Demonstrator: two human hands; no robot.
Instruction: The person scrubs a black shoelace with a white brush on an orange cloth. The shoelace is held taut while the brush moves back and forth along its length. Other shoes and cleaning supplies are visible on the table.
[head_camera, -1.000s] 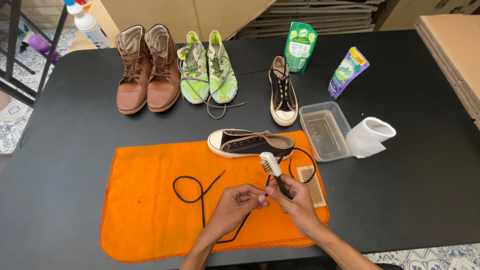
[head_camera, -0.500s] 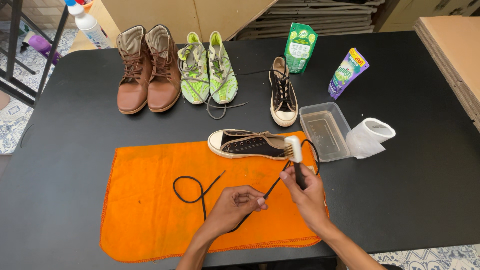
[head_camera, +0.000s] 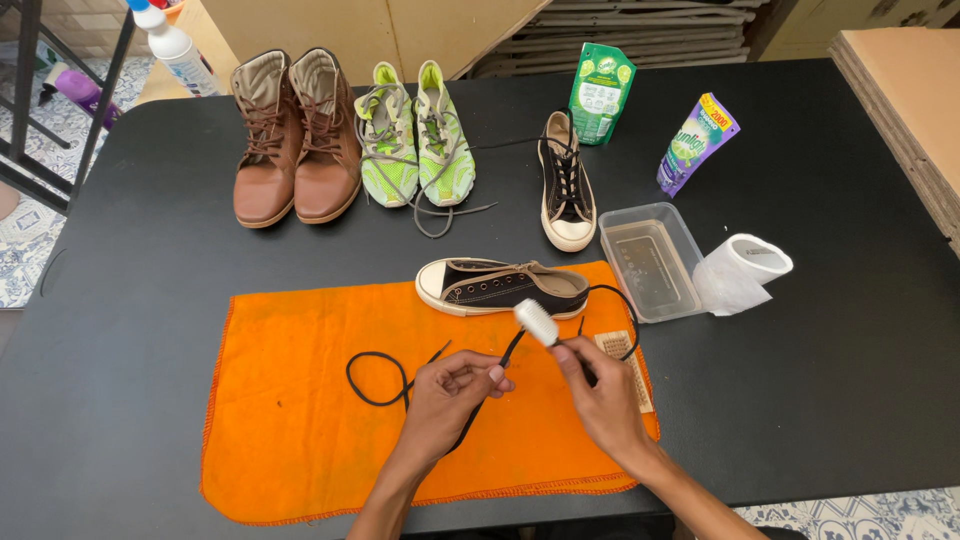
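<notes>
1. Left hand (head_camera: 452, 390): fingers pinched closed on a thin black shoelace (head_camera: 375, 375), holding it just above the orange cloth (head_camera: 290, 430).
2. Lace runs from that pinch up toward the right hand; the free end loops on the cloth left of the left hand.
3. Right hand (head_camera: 600, 400): closed around the handle of a small white-headed brush (head_camera: 537, 322), whose head touches the lace between the hands.
4. Black canvas low-top sneaker with white sole (head_camera: 500, 287) lies on its side at the cloth's top edge, just beyond the brush.
5. Small wooden brush (head_camera: 625, 352) on the cloth, partly under the right hand.
6. Clear plastic tub (head_camera: 650, 262) sits right of the sneaker, on the black table (head_camera: 850, 400).
</notes>
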